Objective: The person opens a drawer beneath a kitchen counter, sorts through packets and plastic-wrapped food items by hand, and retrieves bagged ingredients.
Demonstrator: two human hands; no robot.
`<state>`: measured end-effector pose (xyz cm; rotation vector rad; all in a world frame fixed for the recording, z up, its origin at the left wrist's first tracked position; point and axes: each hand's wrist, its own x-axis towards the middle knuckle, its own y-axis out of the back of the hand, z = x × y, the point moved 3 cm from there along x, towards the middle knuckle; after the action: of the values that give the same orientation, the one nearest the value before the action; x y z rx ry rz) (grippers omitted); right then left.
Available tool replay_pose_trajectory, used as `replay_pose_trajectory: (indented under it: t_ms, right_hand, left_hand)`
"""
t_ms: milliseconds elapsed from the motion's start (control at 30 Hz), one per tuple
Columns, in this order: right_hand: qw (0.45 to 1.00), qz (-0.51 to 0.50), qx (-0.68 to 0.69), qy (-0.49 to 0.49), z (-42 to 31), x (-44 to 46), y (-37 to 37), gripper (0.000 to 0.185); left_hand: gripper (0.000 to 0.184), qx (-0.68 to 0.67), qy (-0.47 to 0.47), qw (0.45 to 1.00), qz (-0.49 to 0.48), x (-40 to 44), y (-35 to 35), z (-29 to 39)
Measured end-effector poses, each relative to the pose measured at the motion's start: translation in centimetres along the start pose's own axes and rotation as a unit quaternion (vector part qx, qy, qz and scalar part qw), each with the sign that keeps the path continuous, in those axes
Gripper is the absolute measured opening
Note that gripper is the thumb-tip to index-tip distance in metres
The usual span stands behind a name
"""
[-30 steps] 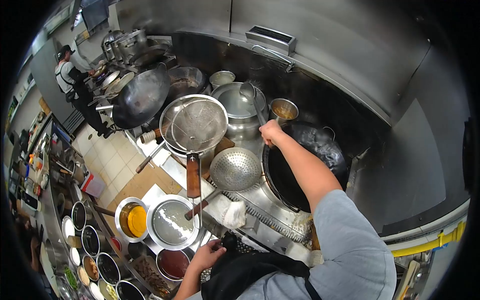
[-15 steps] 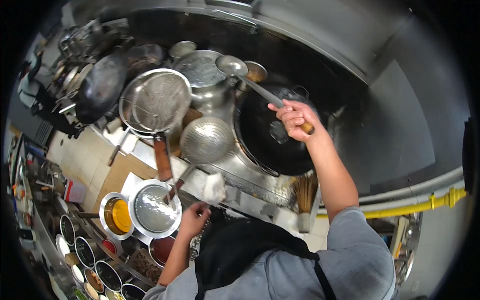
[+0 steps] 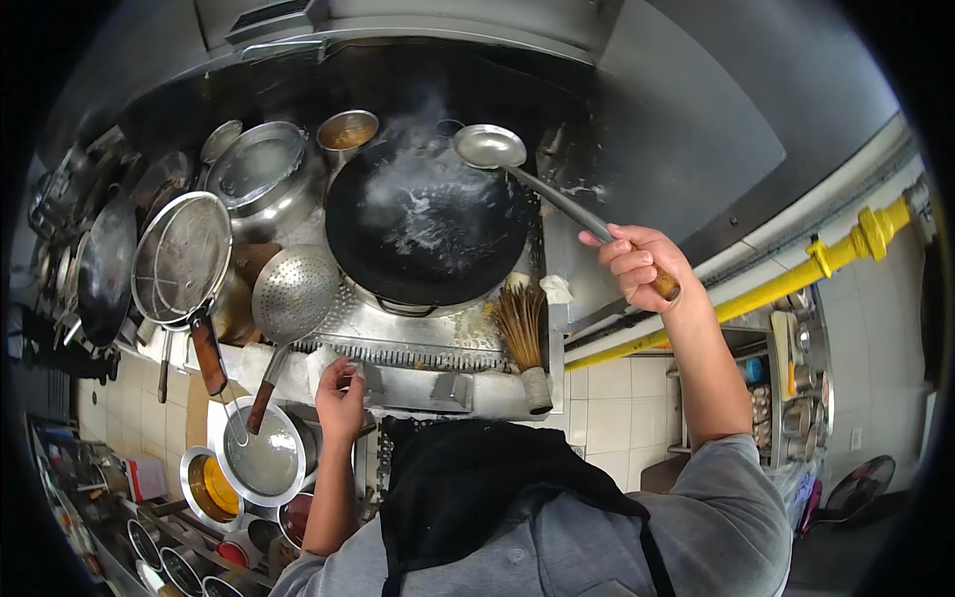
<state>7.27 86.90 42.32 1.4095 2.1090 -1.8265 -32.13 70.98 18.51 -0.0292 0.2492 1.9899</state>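
My right hand is closed around the handle of a steel ladle, near its wooden end. The ladle's bowl hangs over the back right rim of a black wok. Vapour and white, frothy patches show in the wok. My left hand is at the stove's front edge, its fingers loosely bent and holding nothing visible. Close to its fingertips lies a white cloth; whether they touch is unclear. A perforated skimmer with a wooden handle lies just beyond that hand.
Left of the wok stand a lidded steel pot and a mesh strainer. A bamboo brush rests at the front right. Pots of clear liquid and yellow liquid sit at lower left. A yellow pipe runs along the right.
The view has swung right, so the stove items appear farther left. The ladle remains in my right hand. Vapour now rises from the wok. My left hand is still near the white cloth.
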Motion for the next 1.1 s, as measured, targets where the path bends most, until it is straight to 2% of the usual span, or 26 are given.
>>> replay_pose_trajectory:
  t_ms: [133,200,233,267,300,333,367,400,433,467,533,667,733,767,833,933,967,1000,1067,1100]
  right_hand:
    - [0.998,0.039,0.000,0.049,-2.1,-1.2,2.3,0.021]
    - [0.981,0.127,-0.105,0.105,-3.3,-0.5,4.0,0.014]
    - [0.946,0.205,-0.208,0.140,-3.6,0.1,4.9,0.014]
    - [0.947,0.202,-0.207,0.139,-3.5,1.0,6.1,0.014]
    - [0.846,0.287,-0.418,0.166,-3.8,1.9,7.6,0.016]
    - [0.692,0.354,-0.602,0.183,-3.9,2.8,8.8,0.018]
    - [0.693,0.351,-0.603,0.183,-3.5,3.9,10.3,0.018]
    - [0.530,0.378,-0.723,0.230,-3.3,4.6,11.1,0.023]
    - [0.345,0.389,-0.811,0.269,-2.7,4.7,10.6,0.028]
    - [0.346,0.386,-0.812,0.269,-2.2,4.9,10.7,0.028]
    - [0.390,0.433,-0.786,0.205,-0.7,4.6,8.8,0.042]
    - [0.388,0.451,-0.773,0.221,0.7,4.0,6.2,0.049]
    - [0.410,0.389,-0.754,0.335,1.1,3.7,4.4,0.054]
    - [0.409,0.389,-0.755,0.332,1.3,3.6,3.5,0.054]
    - [0.500,0.335,-0.730,0.325,2.1,4.3,1.4,0.053]
    - [0.530,0.285,-0.733,0.318,3.3,6.5,1.0,0.052]
    - [0.496,0.284,-0.759,0.312,4.1,7.3,0.8,0.053]
    - [0.495,0.280,-0.761,0.311,4.8,8.4,1.1,0.053]
    - [0.418,0.245,-0.820,0.305,6.0,10.3,1.5,0.053]
    - [0.430,0.249,-0.831,0.251,6.9,11.1,1.6,0.054]
  left_hand:
    - [0.042,0.011,0.000,1.000,-0.021,-0.9,-1.4,0.3]
    - [0.042,0.014,0.006,1.000,-0.027,-1.5,-1.6,0.8]
    - [0.041,0.014,0.012,0.999,-0.032,-1.9,-1.7,1.2]
    - [0.041,0.017,0.011,0.999,-0.030,-2.3,-1.6,1.7]
    - [0.041,0.028,0.012,0.999,-0.025,-2.8,-1.4,2.1]
    - [0.041,0.040,0.015,0.999,-0.020,-3.2,-1.1,2.2]
    - [0.042,0.033,0.003,0.999,-0.014,-3.4,-0.6,1.7]
    - [0.042,0.034,0.004,0.999,-0.010,-3.7,-0.1,1.4]
    - [0.042,0.030,0.011,0.999,-0.004,-3.9,0.5,1.1]
    - [0.042,0.026,0.019,0.999,0.002,-4.1,1.2,0.8]
    - [0.043,0.025,0.024,0.999,0.001,-4.2,2.6,0.1]
    - [0.043,0.035,0.031,0.998,0.032,-4.7,4.7,0.4]
    - [0.042,0.042,0.036,0.998,0.033,-4.3,5.4,0.4]
    - [0.042,0.028,0.040,0.998,0.032,-4.1,5.6,0.4]
    - [0.042,0.044,0.037,0.998,0.024,-3.6,5.6,2.1]
    - [0.046,0.044,0.025,0.998,0.022,-2.6,6.0,2.6]
    - [0.046,0.041,0.014,0.999,0.018,-2.5,6.1,2.8]
    - [0.046,0.038,0.003,0.999,0.015,-2.4,6.2,3.2]
    - [0.046,0.038,0.006,0.999,0.018,-2.2,6.6,3.5]
    - [0.046,0.042,0.006,0.999,0.017,-2.2,6.8,3.5]
